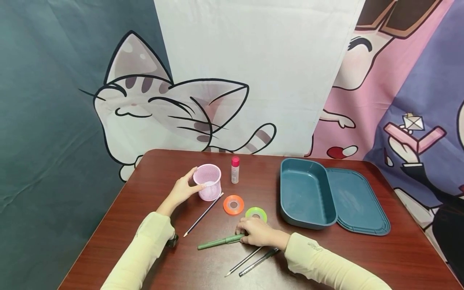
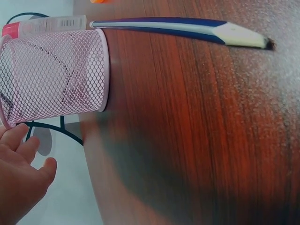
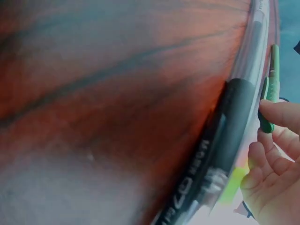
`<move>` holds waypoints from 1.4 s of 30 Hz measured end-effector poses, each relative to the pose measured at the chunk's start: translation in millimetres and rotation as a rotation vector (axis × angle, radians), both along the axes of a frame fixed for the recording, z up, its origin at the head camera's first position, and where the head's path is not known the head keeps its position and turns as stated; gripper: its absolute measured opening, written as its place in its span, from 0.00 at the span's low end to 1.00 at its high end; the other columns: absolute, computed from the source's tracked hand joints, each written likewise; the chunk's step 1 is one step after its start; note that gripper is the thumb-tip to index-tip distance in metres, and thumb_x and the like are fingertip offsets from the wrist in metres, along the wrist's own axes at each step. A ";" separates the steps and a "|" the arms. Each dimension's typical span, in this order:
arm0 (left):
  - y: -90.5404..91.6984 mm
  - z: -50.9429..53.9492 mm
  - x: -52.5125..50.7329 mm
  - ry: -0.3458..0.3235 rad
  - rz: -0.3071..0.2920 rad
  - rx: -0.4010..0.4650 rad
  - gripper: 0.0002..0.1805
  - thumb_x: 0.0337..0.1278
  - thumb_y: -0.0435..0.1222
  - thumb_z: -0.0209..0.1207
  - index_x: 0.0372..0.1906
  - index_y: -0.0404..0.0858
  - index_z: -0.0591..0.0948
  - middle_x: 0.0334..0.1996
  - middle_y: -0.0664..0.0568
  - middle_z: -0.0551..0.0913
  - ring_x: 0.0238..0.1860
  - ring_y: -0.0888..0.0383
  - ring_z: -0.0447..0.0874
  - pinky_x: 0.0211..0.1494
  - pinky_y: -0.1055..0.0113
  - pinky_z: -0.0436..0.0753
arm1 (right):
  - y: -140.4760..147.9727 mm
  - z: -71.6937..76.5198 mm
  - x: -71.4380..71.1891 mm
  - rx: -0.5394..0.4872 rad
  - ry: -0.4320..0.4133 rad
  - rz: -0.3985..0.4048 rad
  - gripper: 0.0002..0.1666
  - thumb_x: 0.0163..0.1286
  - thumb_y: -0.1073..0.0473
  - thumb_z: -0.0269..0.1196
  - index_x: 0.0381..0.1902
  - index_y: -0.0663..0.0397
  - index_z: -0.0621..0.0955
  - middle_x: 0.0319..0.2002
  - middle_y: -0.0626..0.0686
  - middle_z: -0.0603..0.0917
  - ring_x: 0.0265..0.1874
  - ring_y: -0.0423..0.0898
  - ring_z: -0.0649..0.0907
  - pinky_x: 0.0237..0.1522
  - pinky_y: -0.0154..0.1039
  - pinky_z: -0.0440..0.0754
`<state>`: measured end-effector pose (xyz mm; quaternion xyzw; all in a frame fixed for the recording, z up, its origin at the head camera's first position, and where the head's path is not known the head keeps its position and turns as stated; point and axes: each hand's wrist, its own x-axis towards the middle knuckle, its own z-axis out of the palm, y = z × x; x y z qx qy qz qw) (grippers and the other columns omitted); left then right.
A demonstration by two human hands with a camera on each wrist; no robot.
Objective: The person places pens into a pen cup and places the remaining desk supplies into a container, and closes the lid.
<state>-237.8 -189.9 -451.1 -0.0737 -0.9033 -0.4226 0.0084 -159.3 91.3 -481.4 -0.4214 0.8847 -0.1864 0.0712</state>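
Observation:
My left hand [image 1: 183,190] holds a pink mesh pen holder [image 1: 212,192] from its left side, thumb at the front and fingers by the rim. The holder stands upright on the table. In the left wrist view, the outer fingers of that hand are loosely bent near the holder's rim. My right hand [image 1: 259,232] pinches one end of a green pen [image 1: 217,243] between thumb and fingers. The pen [image 3: 274,70] also shows in the right wrist view. Under that hand's wrist lie a pencil [image 1: 243,262] and a clear black pen [image 1: 257,264].
A dark-striped pencil [image 1: 203,215] lies before the holder. Orange tape [image 1: 233,205] and green tape [image 1: 256,213], partly hidden by the right hand, lie mid-table. A glue stick [image 1: 235,171] stands behind. At right are a blue box [image 1: 308,197] and its lid [image 1: 357,201].

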 end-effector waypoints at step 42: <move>0.0 -1.5 0.4 -0.004 -0.003 -0.006 0.44 0.44 0.46 0.63 0.66 0.39 0.57 0.61 0.39 0.64 0.62 0.43 0.62 0.62 0.48 0.62 | -4.3 120.9 -97.1 -0.627 -0.251 -0.378 0.06 0.56 0.65 0.61 0.33 0.57 0.81 0.28 0.53 0.81 0.26 0.44 0.74 0.28 0.31 0.72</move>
